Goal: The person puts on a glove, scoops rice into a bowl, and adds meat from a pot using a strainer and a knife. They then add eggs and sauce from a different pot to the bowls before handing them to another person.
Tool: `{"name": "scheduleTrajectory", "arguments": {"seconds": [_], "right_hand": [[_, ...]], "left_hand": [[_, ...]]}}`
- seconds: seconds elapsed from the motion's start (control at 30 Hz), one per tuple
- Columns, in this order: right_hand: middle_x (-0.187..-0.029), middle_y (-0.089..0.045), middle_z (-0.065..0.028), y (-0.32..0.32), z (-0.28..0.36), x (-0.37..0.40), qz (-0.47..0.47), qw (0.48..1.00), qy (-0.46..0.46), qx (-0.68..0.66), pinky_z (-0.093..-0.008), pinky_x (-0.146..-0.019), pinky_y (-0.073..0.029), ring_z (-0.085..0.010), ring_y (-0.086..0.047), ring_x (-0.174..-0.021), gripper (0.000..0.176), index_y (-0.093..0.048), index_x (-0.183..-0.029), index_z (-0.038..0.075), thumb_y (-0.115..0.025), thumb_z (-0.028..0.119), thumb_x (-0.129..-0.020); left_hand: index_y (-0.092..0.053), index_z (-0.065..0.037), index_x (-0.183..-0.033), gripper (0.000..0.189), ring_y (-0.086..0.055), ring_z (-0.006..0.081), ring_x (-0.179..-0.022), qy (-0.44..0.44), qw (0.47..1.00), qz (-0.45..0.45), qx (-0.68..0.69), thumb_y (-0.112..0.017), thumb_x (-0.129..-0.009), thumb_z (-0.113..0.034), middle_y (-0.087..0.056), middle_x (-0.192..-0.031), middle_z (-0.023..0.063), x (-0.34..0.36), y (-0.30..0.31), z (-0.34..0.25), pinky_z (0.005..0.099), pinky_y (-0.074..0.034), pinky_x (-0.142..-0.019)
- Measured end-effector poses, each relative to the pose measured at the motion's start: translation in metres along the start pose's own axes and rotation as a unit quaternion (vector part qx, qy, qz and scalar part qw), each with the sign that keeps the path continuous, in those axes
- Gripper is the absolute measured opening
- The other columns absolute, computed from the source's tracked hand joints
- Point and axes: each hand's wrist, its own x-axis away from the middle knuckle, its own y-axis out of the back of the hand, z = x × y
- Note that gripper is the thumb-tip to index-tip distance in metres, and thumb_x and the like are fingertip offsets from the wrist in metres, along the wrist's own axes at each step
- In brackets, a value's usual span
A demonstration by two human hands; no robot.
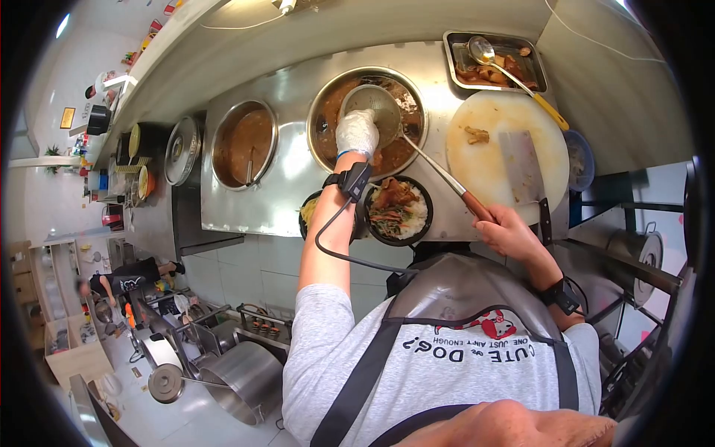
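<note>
My right hand [509, 232] is closed round the brown wooden handle of a strainer [381, 106]. The strainer's mesh bowl hangs over a large round pot [313, 138] of brown broth. In a clear plastic glove, my left hand [357, 132] reaches over the strainer's bowl, its fingers bunched and pointing down; what they hold is hidden. Below the pot, near the counter's front edge, stands a black bowl [398, 212] of rice, shredded vegetables and a piece of brown meat. Another bowl [307, 212] with yellow food is partly covered by my left forearm.
On the right lie a round cutting board [477, 179] with a cleaver [521, 167] and a scrap of meat. Behind it sits a metal tray [456, 63] of meat with a yellow-handled ladle [514, 76]. A second pot [242, 141] holds brown sauce. Another person [130, 283] is far left.
</note>
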Motion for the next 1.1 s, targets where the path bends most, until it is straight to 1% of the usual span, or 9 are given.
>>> {"name": "scheduleTrajectory", "arguments": {"seconds": [0.13,0.33,0.43,0.6,0.8,0.87,0.93,0.97,1.1], "right_hand": [[-0.067,-0.049,0.0025,-0.003,0.003,-0.002,-0.013,1.000,-0.008,0.004,-0.0230,-0.043,-0.034,-0.0051,-0.043,-0.049,0.021,-0.054,-0.093,0.003,-0.060,0.023,-0.093],[-0.065,-0.049,0.0022,-0.008,0.000,-0.017,-0.045,0.998,-0.002,0.041,-0.0235,-0.043,-0.035,-0.0060,-0.044,-0.049,0.022,-0.053,-0.089,0.004,-0.059,0.025,-0.093],[-0.065,-0.048,0.0019,-0.006,-0.021,-0.036,-0.048,0.998,0.004,0.051,-0.0243,-0.043,-0.035,-0.0068,-0.044,-0.049,0.024,-0.052,-0.088,0.004,-0.059,0.026,-0.093],[-0.064,-0.048,0.0015,-0.014,-0.041,-0.066,-0.028,0.999,-0.004,0.018,-0.0262,-0.043,-0.038,-0.0078,-0.045,-0.048,0.027,-0.051,-0.086,0.004,-0.059,0.029,-0.094],[-0.065,-0.050,-0.0008,-0.026,-0.063,-0.085,-0.045,0.995,0.015,0.093,-0.0280,-0.045,-0.041,-0.0102,-0.049,-0.049,0.029,-0.051,-0.088,0.003,-0.056,0.031,-0.096],[-0.068,-0.054,-0.0034,-0.029,-0.065,-0.087,-0.039,0.992,0.029,0.116,-0.0294,-0.046,-0.043,-0.0120,-0.052,-0.050,0.030,-0.053,-0.091,0.001,-0.055,0.031,-0.096],[-0.069,-0.055,-0.0043,-0.027,-0.075,-0.095,-0.054,0.986,0.059,0.145,-0.0299,-0.047,-0.043,-0.0126,-0.053,-0.051,0.030,-0.054,-0.092,0.001,-0.055,0.031,-0.096],[-0.070,-0.057,-0.0052,-0.027,-0.079,-0.097,-0.066,0.978,0.089,0.175,-0.0305,-0.048,-0.044,-0.0132,-0.054,-0.051,0.030,-0.054,-0.094,0.000,-0.055,0.030,-0.096],[-0.072,-0.060,-0.0064,-0.022,-0.074,-0.102,-0.033,0.983,0.032,0.178,-0.0309,-0.050,-0.046,-0.0147,-0.056,-0.055,0.031,-0.056,-0.099,-0.001,-0.055,0.030,-0.096]], "left_hand": [[-0.073,-0.009,-0.102,0.026,-0.066,0.0381,-0.093,0.026,0.997,-0.016,0.074,-0.060,-0.080,-0.010,-0.068,-0.099,0.0220,0.001,0.006,0.009,0.0442,-0.052,-0.087],[-0.070,-0.003,-0.107,0.026,-0.065,0.0174,-0.083,0.140,0.915,0.002,0.378,-0.057,-0.084,0.000,-0.070,-0.093,0.0101,-0.014,-0.013,0.043,0.0302,-0.053,-0.077],[-0.063,-0.009,-0.113,0.027,-0.063,0.0200,-0.078,0.260,0.672,0.047,0.692,-0.057,-0.089,-0.001,-0.065,-0.101,0.0106,-0.016,-0.003,0.042,0.0327,-0.055,-0.073],[-0.061,-0.007,-0.117,0.030,-0.062,0.0229,-0.082,0.298,0.591,0.039,0.749,-0.050,-0.091,0.000,-0.064,-0.107,0.0149,-0.015,0.023,0.038,0.0337,-0.057,-0.074],[-0.054,-0.002,-0.123,0.035,-0.062,0.0279,-0.093,0.168,0.398,0.114,0.895,-0.048,-0.089,0.002,-0.061,-0.112,0.0192,-0.014,0.051,0.042,0.0346,-0.058,-0.078],[-0.053,0.000,-0.123,0.032,-0.062,0.0288,-0.096,0.072,0.439,0.132,0.886,-0.053,-0.091,-0.002,-0.061,-0.111,0.0196,-0.033,0.010,0.069,0.0358,-0.059,-0.079],[-0.053,0.001,-0.121,0.028,-0.061,0.0287,-0.101,0.144,0.358,0.114,0.916,-0.056,-0.094,-0.006,-0.061,-0.112,0.0194,-0.020,0.045,0.050,0.0353,-0.059,-0.079],[-0.053,0.001,-0.122,0.027,-0.062,0.0277,-0.099,0.138,0.425,0.089,0.890,-0.055,-0.095,-0.006,-0.062,-0.112,0.0186,-0.017,0.049,0.047,0.0337,-0.058,-0.079],[-0.052,0.000,-0.127,0.033,-0.064,0.0270,-0.094,0.197,0.503,0.051,0.840,-0.055,-0.094,-0.003,-0.062,-0.113,0.0171,-0.007,0.056,0.032,0.0336,-0.058,-0.080]]}}
